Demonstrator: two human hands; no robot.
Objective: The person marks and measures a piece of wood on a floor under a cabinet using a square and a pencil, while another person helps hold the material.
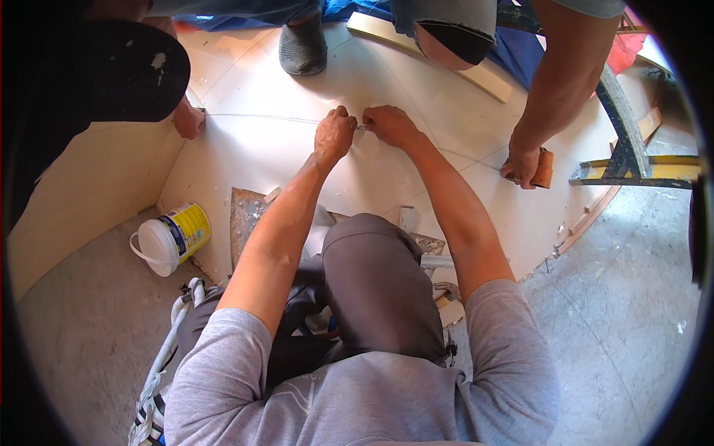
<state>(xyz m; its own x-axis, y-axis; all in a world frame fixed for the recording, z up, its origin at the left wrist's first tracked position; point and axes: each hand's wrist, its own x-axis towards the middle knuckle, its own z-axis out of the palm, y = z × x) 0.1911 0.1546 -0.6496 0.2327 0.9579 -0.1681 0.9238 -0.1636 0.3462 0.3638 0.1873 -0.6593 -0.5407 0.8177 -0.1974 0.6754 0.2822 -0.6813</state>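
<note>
My left hand [337, 135] and right hand [390, 125] pinch a small pale piece [361, 127] between them, white board [256, 160] beneath; I seem mid-adjustment, the next move calling for steady fingertips

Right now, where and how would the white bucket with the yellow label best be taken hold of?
Probably by the middle of its white loop handle, reaching in from the picture's left. The bucket has its lid toward that side, and the handle arcs out beyond it, leaving a gap for fingers; nothing appears to block it there.
</note>
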